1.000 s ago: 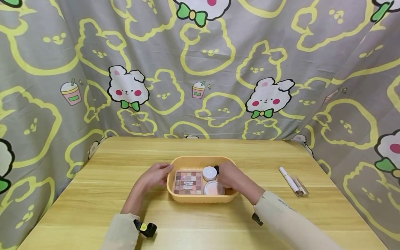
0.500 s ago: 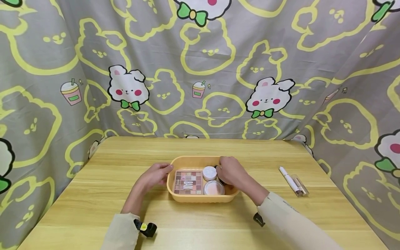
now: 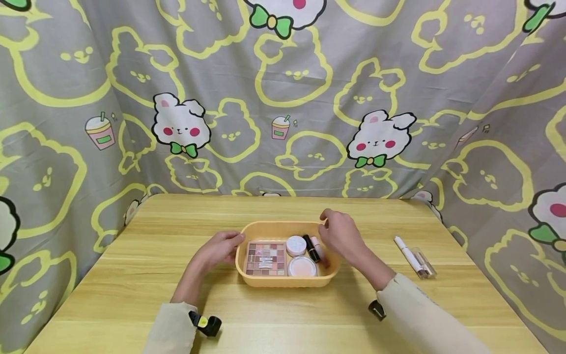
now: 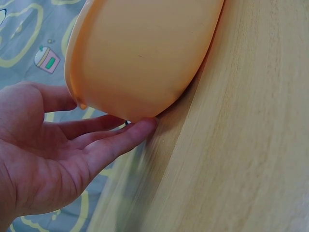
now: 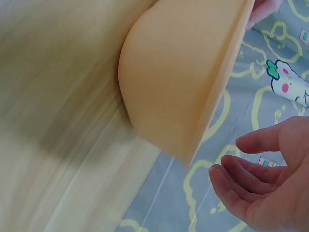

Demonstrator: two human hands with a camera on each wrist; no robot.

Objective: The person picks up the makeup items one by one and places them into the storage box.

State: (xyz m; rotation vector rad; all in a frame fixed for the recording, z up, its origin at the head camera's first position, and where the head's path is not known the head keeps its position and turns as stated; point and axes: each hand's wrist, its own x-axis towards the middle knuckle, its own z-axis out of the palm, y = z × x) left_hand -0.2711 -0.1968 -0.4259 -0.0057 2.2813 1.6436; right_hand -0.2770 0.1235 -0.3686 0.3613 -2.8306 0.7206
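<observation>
A yellow-orange plastic basket [image 3: 289, 281] rests on the table in the head view. Inside it lie an eyeshadow palette [image 3: 266, 259], a white round jar [image 3: 296, 245], a round powder compact [image 3: 302, 267], a black lipstick tube [image 3: 311, 249] and a pale pink tube [image 3: 316, 244]. My left hand [image 3: 221, 247] holds the basket's left end, thumb at the rim and fingers against the outer wall in the left wrist view. Over the basket's right rim hovers my right hand [image 3: 344, 237], holding nothing. Loosely bent fingers of it [image 5: 231, 191] show apart from the basket in the right wrist view.
To the right on the wooden table [image 3: 212, 314] lie a white pen-like tube [image 3: 409, 255] and a clear-cased slim item [image 3: 423, 262] side by side. A grey patterned curtain [image 3: 239, 59] surrounds the table's back and sides.
My right hand has risen out of the basket and moved right, leaving the black lipstick and pale pink tube in view there. My left hand has stayed on the basket.
</observation>
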